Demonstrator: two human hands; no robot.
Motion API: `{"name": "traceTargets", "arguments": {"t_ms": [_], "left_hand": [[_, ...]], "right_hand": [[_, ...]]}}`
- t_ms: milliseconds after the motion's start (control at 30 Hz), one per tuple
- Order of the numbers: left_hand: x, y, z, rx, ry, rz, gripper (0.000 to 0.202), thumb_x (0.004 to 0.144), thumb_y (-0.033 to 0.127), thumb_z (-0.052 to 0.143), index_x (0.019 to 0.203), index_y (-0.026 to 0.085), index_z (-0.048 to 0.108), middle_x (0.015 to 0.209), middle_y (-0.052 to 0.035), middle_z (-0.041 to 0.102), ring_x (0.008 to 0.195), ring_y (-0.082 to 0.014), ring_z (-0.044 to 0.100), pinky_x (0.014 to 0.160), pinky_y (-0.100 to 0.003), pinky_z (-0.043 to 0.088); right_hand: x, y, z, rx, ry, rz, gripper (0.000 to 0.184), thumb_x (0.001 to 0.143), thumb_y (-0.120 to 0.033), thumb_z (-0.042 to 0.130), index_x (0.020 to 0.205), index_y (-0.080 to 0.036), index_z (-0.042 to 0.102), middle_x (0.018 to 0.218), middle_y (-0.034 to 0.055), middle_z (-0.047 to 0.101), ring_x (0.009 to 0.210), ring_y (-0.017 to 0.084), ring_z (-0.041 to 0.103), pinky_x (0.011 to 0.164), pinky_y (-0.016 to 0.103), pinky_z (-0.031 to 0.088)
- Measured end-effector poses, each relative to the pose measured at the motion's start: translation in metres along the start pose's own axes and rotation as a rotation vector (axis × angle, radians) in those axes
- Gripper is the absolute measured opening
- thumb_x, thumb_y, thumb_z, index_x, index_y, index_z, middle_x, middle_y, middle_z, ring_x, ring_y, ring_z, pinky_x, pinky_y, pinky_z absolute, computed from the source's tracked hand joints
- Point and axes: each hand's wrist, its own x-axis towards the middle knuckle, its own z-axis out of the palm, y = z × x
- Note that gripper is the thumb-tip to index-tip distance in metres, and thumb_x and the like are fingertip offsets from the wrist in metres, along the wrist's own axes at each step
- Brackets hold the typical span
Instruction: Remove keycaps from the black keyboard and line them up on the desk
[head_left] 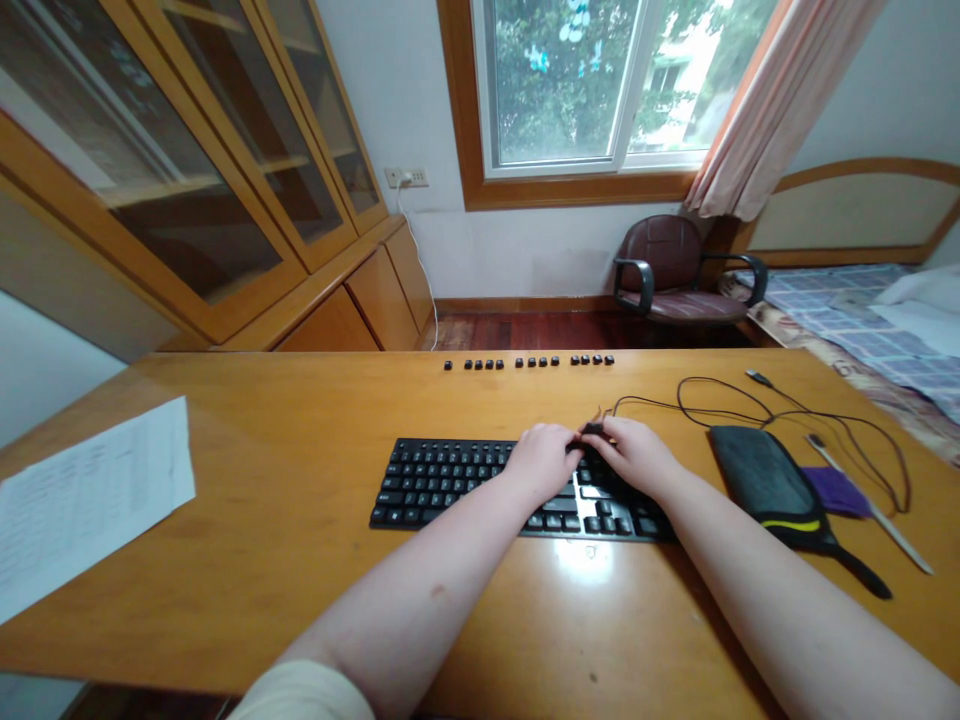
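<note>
A black computer keyboard [442, 480] lies on the wooden desk, its top row stripped of keycaps. Over its upper right part, my left hand [544, 458] and my right hand [636, 452] meet at the fingertips. Between the fingers of my right hand is a small dark piece [592, 428] with thin wire-like ends pointing up, perhaps a keycap puller; its exact kind is unclear. My left fingers are pinched together against it, and whatever they grip is hidden. Several loose black keycaps [532, 363] stand in spaced groups along the desk's far edge.
Right of the keyboard lie a dark green cloth mitt [765, 480], a purple cloth [836, 491], a white-handled brush [900, 538] and the looped cable [810, 413]. Paper sheets [97, 500] rest at left. Beyond the desk stand a chair [667, 270] and a glass-door cabinet [247, 150].
</note>
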Motion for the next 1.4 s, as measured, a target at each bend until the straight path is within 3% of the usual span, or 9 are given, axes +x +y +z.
{"name": "traceTargets", "arguments": {"t_ms": [400, 633, 733, 1000, 1400], "left_hand": [[-0.001, -0.001, 0.004, -0.019, 0.029, -0.014, 0.024, 0.084, 0.035, 0.052, 0.103, 0.025, 0.064, 0.097, -0.0028, 0.068, 0.092, -0.022, 0.059, 0.082, -0.034, 0.047], [0.001, -0.001, 0.005, -0.04, 0.007, -0.035, 0.023, 0.085, 0.033, 0.049, 0.096, 0.022, 0.067, 0.095, -0.0047, 0.068, 0.091, -0.022, 0.059, 0.082, -0.034, 0.047], [0.001, -0.001, 0.005, -0.057, 0.02, -0.033, 0.023, 0.085, 0.032, 0.049, 0.095, 0.023, 0.067, 0.095, -0.0049, 0.068, 0.09, -0.0225, 0.06, 0.081, -0.034, 0.047], [0.001, 0.002, 0.002, -0.205, 0.024, -0.074, 0.027, 0.085, 0.038, 0.05, 0.1, 0.024, 0.068, 0.096, -0.0049, 0.069, 0.093, -0.0225, 0.06, 0.083, -0.034, 0.045], [0.0, -0.001, 0.004, -0.276, 0.168, -0.058, 0.024, 0.082, 0.03, 0.057, 0.102, 0.021, 0.065, 0.096, -0.0041, 0.068, 0.091, -0.0214, 0.06, 0.083, -0.034, 0.045]], "right_hand": [[0.002, -0.003, 0.004, 0.029, 0.065, 0.118, 0.021, 0.089, -0.03, 0.044, 0.08, -0.021, 0.061, 0.079, 0.0035, 0.068, 0.076, 0.018, 0.062, 0.067, 0.027, 0.044], [-0.006, -0.003, 0.012, -0.199, 0.089, -0.145, 0.026, 0.092, -0.03, 0.039, 0.085, -0.017, 0.061, 0.08, 0.0089, 0.068, 0.072, 0.02, 0.063, 0.065, 0.029, 0.045], [-0.007, -0.004, 0.014, -0.211, 0.114, -0.192, 0.027, 0.093, -0.03, 0.038, 0.085, -0.017, 0.06, 0.082, 0.0102, 0.069, 0.072, 0.02, 0.063, 0.066, 0.029, 0.045], [0.001, -0.006, 0.003, -0.064, 0.169, 0.082, 0.02, 0.088, -0.029, 0.045, 0.079, -0.019, 0.059, 0.076, 0.0058, 0.067, 0.072, 0.019, 0.062, 0.063, 0.027, 0.045], [-0.002, 0.004, 0.006, 0.27, 0.285, 0.117, 0.024, 0.086, -0.036, 0.048, 0.087, -0.018, 0.065, 0.087, 0.007, 0.069, 0.083, 0.02, 0.064, 0.075, 0.032, 0.048]]}}
